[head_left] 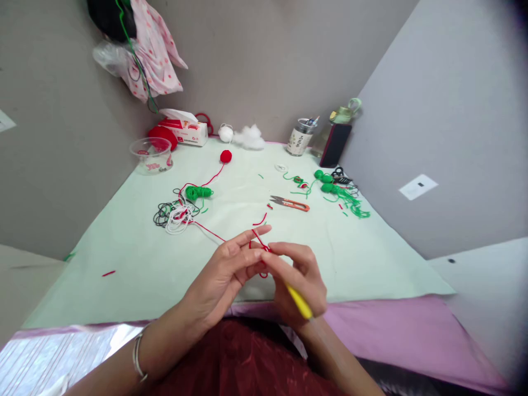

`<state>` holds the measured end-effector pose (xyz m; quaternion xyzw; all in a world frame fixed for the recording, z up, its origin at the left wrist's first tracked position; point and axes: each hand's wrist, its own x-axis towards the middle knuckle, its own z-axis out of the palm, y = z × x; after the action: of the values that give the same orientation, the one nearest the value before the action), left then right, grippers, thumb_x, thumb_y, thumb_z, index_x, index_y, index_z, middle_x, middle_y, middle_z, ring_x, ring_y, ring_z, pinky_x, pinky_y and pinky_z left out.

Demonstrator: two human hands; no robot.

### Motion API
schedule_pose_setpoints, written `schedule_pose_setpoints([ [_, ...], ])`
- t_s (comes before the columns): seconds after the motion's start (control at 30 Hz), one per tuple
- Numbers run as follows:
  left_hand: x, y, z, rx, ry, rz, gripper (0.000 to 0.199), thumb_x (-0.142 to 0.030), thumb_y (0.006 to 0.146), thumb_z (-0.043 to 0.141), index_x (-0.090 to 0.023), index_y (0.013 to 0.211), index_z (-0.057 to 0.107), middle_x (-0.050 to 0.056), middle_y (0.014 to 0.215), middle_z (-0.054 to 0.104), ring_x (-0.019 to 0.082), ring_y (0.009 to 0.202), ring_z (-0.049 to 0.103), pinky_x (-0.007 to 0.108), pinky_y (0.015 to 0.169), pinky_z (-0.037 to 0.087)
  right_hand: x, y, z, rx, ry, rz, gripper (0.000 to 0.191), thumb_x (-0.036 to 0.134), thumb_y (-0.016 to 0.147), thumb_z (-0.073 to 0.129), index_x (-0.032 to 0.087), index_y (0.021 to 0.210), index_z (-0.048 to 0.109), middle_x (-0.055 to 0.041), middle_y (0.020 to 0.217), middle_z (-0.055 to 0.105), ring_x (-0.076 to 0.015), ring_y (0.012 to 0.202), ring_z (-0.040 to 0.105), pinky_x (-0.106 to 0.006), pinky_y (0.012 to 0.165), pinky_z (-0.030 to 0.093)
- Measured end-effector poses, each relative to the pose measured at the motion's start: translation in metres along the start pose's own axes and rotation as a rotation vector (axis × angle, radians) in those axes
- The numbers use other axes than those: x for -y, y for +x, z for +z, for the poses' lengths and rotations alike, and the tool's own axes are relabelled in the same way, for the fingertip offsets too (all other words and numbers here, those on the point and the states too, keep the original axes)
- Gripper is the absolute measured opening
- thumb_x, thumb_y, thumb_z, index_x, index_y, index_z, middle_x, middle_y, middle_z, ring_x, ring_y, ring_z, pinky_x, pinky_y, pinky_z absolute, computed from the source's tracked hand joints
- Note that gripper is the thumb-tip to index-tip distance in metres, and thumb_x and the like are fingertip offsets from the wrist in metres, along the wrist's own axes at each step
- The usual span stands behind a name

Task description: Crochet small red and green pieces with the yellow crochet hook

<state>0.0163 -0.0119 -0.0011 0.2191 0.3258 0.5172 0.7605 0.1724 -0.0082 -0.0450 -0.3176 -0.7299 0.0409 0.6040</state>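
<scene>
My left hand point(231, 267) pinches a small red crochet piece at the fingertips, with red yarn point(210, 232) looped over its outstretched index finger. That strand runs left across the table to the bundle of cords and on to a red yarn ball point(225, 157). In my right hand point(303, 275) is a crochet hook point(300, 301) with a yellow handle, its tip hidden at the red stitches between my fingers. Both hands meet close together above the table's near edge. Most of the red piece is covered by the fingers.
Orange thread snips point(295, 204) lie beyond my hands. White and black cords point(180, 217) and green yarn point(198, 192) are at left, green tasselled pieces point(346, 198) at right. A tissue box point(185, 132), plastic tub point(152, 157), pen holder point(300, 138) and phone point(336, 144) stand at the back.
</scene>
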Motion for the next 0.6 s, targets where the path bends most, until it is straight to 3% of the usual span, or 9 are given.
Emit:
schedule_pose_setpoints([
  [0.17, -0.005, 0.000, -0.004, -0.046, 0.134, 0.178, 0.046, -0.021, 0.079, 0.090, -0.021, 0.124, 0.081, -0.002, 0.079, 0.068, 0.010, 0.075, 0.062, 0.022, 0.077, 0.050, 0.007, 0.018, -0.005, -0.049, 0.428, 0.392, 0.023, 0.018, 0.105, 0.061, 0.028, 0.110, 0.081, -0.0020, 0.088, 0.075, -0.0166, 0.077, 0.070, -0.033, 0.072, 0.059],
  [0.27, -0.005, -0.001, -0.004, -0.045, 0.205, 0.253, 0.041, -0.022, 0.083, 0.088, -0.024, 0.123, 0.081, -0.003, 0.080, 0.068, 0.010, 0.078, 0.063, 0.021, 0.079, 0.049, 0.008, 0.022, -0.007, -0.085, 0.600, 0.538, 0.020, 0.021, 0.105, 0.063, 0.028, 0.103, 0.082, -0.0012, 0.088, 0.074, -0.0133, 0.069, 0.068, -0.030, 0.066, 0.055],
  [0.43, -0.005, 0.000, -0.007, -0.063, 0.275, 0.329, 0.035, -0.021, 0.085, 0.086, -0.028, 0.119, 0.083, -0.003, 0.083, 0.068, 0.010, 0.080, 0.063, 0.021, 0.080, 0.049, 0.010, 0.021, -0.008, -0.118, 0.608, 0.565, 0.018, 0.022, 0.104, 0.066, 0.028, 0.104, 0.083, -0.0015, 0.090, 0.074, -0.0128, 0.072, 0.068, -0.029, 0.068, 0.054],
  [0.6, 0.002, 0.000, -0.007, -0.029, 0.316, 0.305, 0.038, -0.019, 0.086, 0.084, -0.030, 0.122, 0.082, -0.003, 0.083, 0.067, 0.011, 0.082, 0.062, 0.022, 0.082, 0.050, 0.008, 0.020, -0.004, -0.050, 0.678, 0.600, 0.017, 0.026, 0.105, 0.067, 0.029, 0.102, 0.083, -0.0011, 0.093, 0.076, -0.0132, 0.074, 0.067, -0.030, 0.069, 0.055],
])
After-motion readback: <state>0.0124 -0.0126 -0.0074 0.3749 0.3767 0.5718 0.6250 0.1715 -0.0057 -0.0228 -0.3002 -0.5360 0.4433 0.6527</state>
